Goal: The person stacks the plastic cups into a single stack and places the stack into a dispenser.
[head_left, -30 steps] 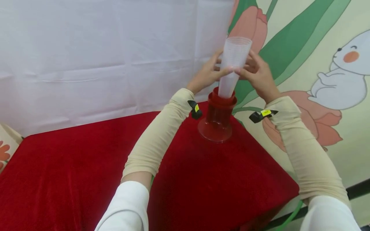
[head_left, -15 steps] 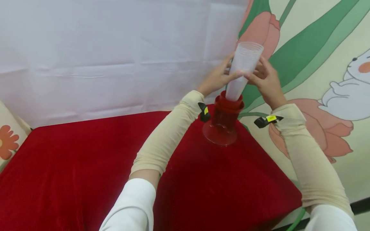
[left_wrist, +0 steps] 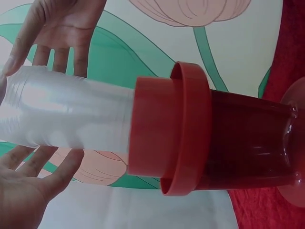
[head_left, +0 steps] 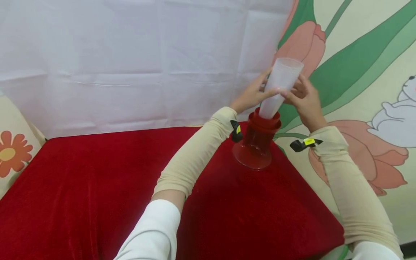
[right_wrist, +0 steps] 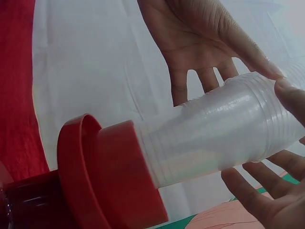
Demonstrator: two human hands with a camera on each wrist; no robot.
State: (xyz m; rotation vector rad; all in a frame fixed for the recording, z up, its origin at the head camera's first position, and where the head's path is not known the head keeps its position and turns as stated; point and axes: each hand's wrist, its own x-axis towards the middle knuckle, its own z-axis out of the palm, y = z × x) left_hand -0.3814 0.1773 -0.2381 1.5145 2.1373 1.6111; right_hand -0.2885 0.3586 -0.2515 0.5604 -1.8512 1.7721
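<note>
A stack of clear plastic cups [head_left: 283,77] stands tilted, mouths upward, with its lower end inside the red cup dispenser [head_left: 259,139]. My left hand [head_left: 255,94] holds the stack from its left, while my right hand [head_left: 306,101] grips the opposite side. The thumbs meet across the front of the cups. In the left wrist view, the cup stack [left_wrist: 71,109] enters the dispenser's red collar [left_wrist: 186,129]; fingers show on both sides. The right wrist view has the left hand [right_wrist: 200,43] above the stack and the right hand [right_wrist: 271,195] below it. The stack's bottom is hidden by the collar.
The dispenser's round base rests on a table with a red cloth [head_left: 130,187], close to its far right corner. White fabric [head_left: 113,65] hangs behind, and a painted wall [head_left: 351,90] rises along the right side.
The cup stack and both hands have lowered slightly toward the dispenser, so less of the stack shows above the collar. The head view has shifted, placing everything lower and further right.
</note>
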